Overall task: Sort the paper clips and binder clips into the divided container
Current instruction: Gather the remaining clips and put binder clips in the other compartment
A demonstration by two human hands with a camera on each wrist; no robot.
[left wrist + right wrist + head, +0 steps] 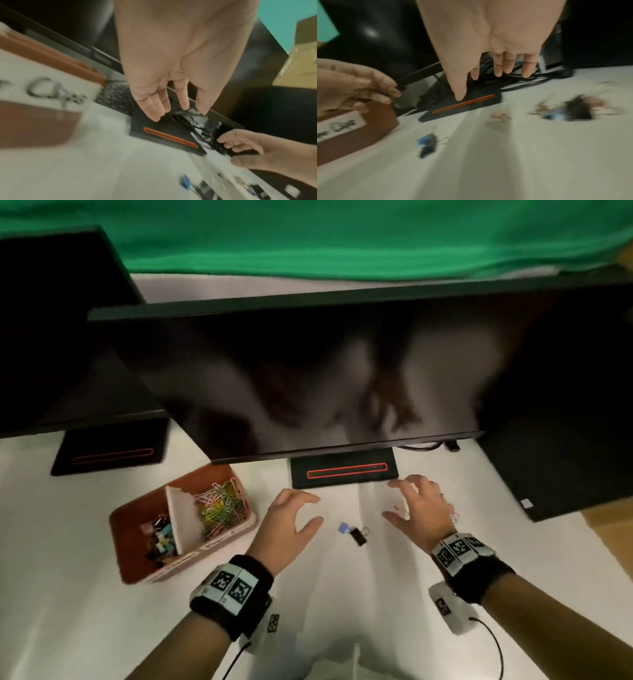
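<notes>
My left hand (289,520) hovers over the white table (68,594), fingers loosely spread and holding nothing. My right hand (419,508) hovers too, fingers apart and empty. Between them, nearer my thumbs than my fingertips, lie a blue binder clip (343,527) and a black binder clip (359,536), just beside each other and touching neither hand. A few more clips (573,109) lie blurred to the right of my right hand. The divided container (133,559) sits left of my left hand, with binder clips in its near compartment and coloured paper clips (222,505) in the far one.
</notes>
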